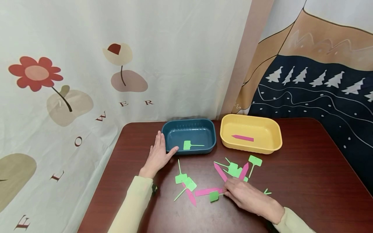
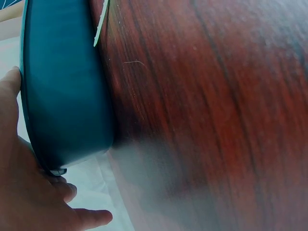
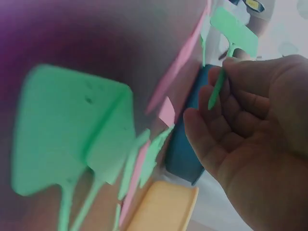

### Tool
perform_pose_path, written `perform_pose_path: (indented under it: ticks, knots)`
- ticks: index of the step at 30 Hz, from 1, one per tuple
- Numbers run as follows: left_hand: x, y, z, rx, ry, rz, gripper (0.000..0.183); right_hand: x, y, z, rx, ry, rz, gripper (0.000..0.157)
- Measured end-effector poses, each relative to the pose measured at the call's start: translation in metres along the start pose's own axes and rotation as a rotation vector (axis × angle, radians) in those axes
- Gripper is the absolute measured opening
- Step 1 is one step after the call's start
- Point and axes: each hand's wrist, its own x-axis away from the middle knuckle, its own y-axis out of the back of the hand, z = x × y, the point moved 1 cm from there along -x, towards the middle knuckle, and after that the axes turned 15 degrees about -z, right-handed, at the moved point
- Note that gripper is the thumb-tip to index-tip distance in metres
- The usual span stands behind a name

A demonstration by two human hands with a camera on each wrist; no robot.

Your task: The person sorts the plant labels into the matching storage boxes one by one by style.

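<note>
My right hand (image 1: 242, 194) pinches a green T-shaped plant label (image 1: 214, 196) by its stem; in the right wrist view the label's head (image 3: 234, 31) sticks out past the thumb. My left hand (image 1: 157, 154) lies against the left end of a dark blue bin (image 1: 210, 149), fingers fairly straight along its side and thumb at the front rim. Inside that bin is one green plant label (image 1: 187, 145). Around the right hand lie pink pointed plant labels (image 1: 220, 171) and several green ones (image 1: 233, 169), partly overlapping and partly hidden by the hand.
A yellow bin (image 1: 274, 149) stands right of the blue one, holding a pink label (image 1: 243, 138). More green labels (image 1: 181, 178) and a pink one (image 1: 190, 196) lie on the brown table (image 1: 314, 181) between the forearms. Printed curtains (image 1: 180, 64) hang behind the table.
</note>
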Motion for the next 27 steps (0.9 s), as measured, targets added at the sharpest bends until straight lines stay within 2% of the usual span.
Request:
perform_pose_path:
  ticks: [4,13,21,27]
  knots:
    - [0.0,0.0,0.0,0.001,-0.004,-0.006,0.111,-0.011,0.006,-0.003,0.029,-0.002,-0.052,0.015]
    - [0.001,0.001,-0.002,-0.002,0.001,-0.006,0.107,-0.045,0.016,-0.008,0.096,-0.068,-0.108,0.008]
    - [0.002,-0.001,0.001,-0.034,-0.014,-0.03,0.108,-0.078,0.017,-0.006,0.064,-0.16,-0.134,0.008]
    - [0.002,-0.001,0.0,-0.049,-0.021,-0.041,0.105,-0.106,0.013,-0.018,0.025,-0.203,-0.155,0.007]
